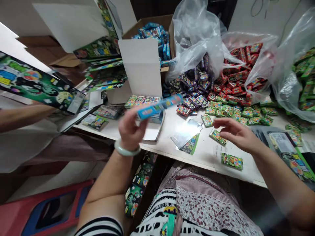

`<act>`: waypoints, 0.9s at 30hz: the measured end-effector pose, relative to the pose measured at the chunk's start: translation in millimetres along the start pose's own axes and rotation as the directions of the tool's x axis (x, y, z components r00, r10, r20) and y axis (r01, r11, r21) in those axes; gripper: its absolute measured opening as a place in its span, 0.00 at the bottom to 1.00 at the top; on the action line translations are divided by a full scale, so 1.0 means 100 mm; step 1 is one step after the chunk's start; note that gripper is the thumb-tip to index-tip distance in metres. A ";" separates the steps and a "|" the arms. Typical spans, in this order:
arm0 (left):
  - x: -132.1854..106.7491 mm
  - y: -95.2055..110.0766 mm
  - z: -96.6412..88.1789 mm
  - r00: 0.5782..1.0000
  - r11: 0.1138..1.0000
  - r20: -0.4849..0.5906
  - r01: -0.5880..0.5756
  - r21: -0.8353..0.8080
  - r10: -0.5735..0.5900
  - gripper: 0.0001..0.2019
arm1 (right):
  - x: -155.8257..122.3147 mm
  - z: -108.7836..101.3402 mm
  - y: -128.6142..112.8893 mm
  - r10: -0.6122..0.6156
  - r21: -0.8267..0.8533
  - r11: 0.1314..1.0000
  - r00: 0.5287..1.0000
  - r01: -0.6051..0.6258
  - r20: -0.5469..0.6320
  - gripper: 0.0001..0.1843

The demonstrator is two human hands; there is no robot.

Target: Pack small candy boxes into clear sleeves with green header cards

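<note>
My left hand (pixel 131 129), with a pale bangle at its wrist, is closed around one end of a slim blue packet (pixel 158 106). The packet is blurred and points to the right, over an open white display box (pixel 141 73) with rows of small colourful packets in it. My right hand (pixel 236 134) hovers above the table with thumb and fingers apart, nothing visible between them. Beneath its fingertips lies a small green packet (pixel 218 137), and another green packet (pixel 232 161) rests nearer the table edge. A clear plastic sleeve (pixel 186 133) lies between my hands.
Purple packets (pixel 197 83), red packets (pixel 233 83) and green packets (pixel 246 113) are heaped at the back beside plastic bags (pixel 197 29). Behind the display box stands a carton of blue packets (pixel 154 32). At left, another person's arm (pixel 22 114) is by a printed box (pixel 39 82).
</note>
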State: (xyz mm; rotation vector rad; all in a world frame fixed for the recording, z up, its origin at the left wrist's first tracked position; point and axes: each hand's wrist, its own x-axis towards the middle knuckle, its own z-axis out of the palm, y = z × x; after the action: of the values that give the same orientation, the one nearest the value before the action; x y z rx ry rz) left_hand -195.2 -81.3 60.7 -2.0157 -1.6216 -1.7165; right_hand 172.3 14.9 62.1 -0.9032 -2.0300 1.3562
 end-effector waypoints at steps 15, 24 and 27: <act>0.10 -1.36 -0.14 0.965 0.936 0.258 -0.136 0.325 0.051 0.31 | 0.02 0.39 0.43 0.165 -0.390 0.921 0.915 -0.009 0.368 0.13; -0.60 -0.47 1.22 0.526 0.823 0.657 0.165 0.544 -0.540 0.27 | 0.60 0.77 0.75 0.259 -0.739 0.671 0.953 -0.061 0.157 0.19; -0.58 -0.49 1.26 0.435 0.782 0.650 0.329 0.529 -0.623 0.23 | 0.53 0.83 0.84 0.236 -0.758 0.652 0.952 -0.007 0.195 0.18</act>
State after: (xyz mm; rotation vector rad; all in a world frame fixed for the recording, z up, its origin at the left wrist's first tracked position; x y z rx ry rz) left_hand -132.8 -21.3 -58.1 -2.4310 -2.7534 -0.3387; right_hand 97.6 30.9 -41.8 -1.2573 -2.8853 0.6650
